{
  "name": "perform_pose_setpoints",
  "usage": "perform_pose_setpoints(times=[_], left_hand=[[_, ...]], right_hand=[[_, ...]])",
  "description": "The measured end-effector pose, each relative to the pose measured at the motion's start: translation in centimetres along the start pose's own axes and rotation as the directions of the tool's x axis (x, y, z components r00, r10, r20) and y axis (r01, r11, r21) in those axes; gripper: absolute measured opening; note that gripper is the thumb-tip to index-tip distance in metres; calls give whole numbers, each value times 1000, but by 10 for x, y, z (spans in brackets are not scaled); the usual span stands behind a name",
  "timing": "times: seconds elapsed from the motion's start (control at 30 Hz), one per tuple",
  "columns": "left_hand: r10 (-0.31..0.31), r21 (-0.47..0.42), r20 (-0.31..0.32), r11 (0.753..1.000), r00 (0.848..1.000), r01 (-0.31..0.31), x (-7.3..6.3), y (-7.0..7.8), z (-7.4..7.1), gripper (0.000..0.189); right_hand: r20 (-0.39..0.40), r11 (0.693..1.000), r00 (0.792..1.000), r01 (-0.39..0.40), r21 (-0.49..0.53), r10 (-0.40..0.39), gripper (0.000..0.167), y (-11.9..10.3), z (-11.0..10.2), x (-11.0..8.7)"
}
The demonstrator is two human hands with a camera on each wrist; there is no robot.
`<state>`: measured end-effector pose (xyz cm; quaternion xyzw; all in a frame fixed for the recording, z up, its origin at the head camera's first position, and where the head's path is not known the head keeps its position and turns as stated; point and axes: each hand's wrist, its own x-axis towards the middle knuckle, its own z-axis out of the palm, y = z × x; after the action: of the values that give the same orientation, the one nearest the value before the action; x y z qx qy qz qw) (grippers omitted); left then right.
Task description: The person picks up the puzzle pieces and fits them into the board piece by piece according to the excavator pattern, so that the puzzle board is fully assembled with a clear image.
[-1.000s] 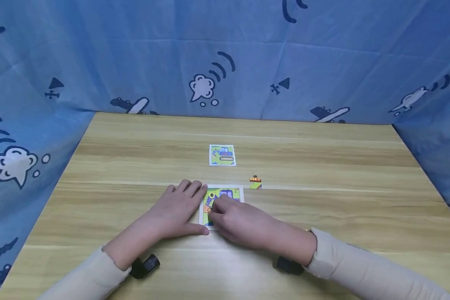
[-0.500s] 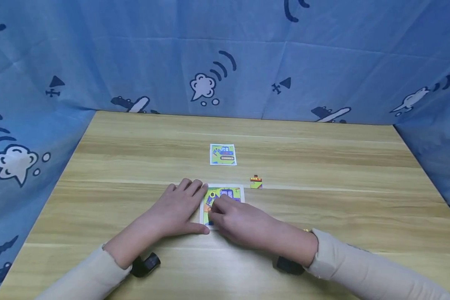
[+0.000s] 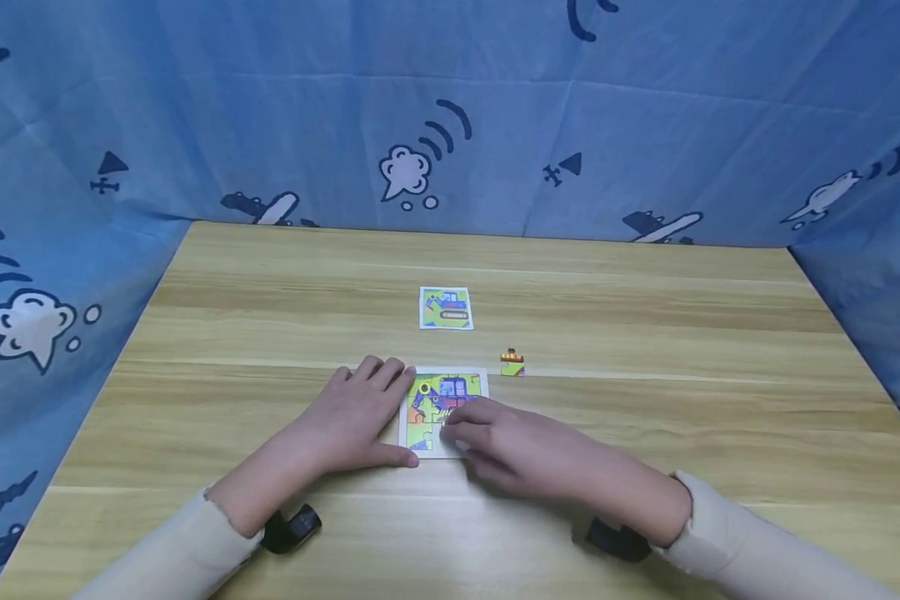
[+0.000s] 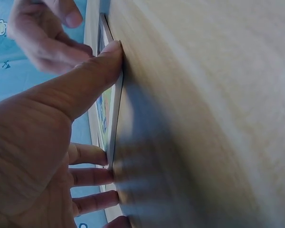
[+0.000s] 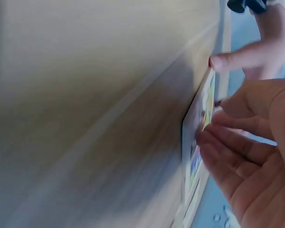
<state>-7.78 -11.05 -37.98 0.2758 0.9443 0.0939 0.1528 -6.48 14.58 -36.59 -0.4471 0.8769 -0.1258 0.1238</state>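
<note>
A jigsaw board with a white border (image 3: 484, 382) and a blue excavator picture lies on the table. My left hand (image 3: 356, 417) steadies it, fingertips along its left side and the thumb on the near edge (image 4: 115, 102). My right hand (image 3: 513, 446) hovers over the board's lower right with loosely bent fingers. In the right wrist view its thumb stands apart from the fingertips (image 5: 206, 137), and nothing shows between them. A green puzzle piece with a blue corner (image 3: 421, 444) sits at the lower left of the board, beside a bare white patch. The right hand hides the lower right corner.
A loose puzzle piece (image 3: 512, 362), yellow-green with a red band, lies just beyond the board's right corner. Farther back is a small picture card (image 3: 446, 308) with the same excavator. Blue patterned cloth (image 3: 307, 125) hangs behind the wooden table (image 3: 682, 333).
My right hand has drawn back to the right from the board's lower left, its fingers loosened, and the corner piece there is now uncovered. The left hand stays in place.
</note>
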Motion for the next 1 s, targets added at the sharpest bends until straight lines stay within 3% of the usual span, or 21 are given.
perform_pose_setpoints(times=[0.27, 0.47, 0.77, 1.0], left_hand=[[-6, 4, 2, 1000, 1000, 6, 1, 0, 0, 108], [-9, -6, 10, 1000, 1000, 9, 1, -1, 1, 109], [-13, -6, 8, 1000, 1000, 13, 1, 0, 0, 108], [-12, -4, 10, 1000, 1000, 12, 2, 0, 2, 108]], right_hand=[[-72, 985, 983, -169, 37, 171, 36, 19, -5, -46], [-71, 965, 963, -257, 43, 260, 51, 32, -6, -81], [-98, 934, 929, -357, 27, 358, 55, 47, -1, -126], [-108, 915, 909, -404, 20, 403, 53, 54, 5, -144]])
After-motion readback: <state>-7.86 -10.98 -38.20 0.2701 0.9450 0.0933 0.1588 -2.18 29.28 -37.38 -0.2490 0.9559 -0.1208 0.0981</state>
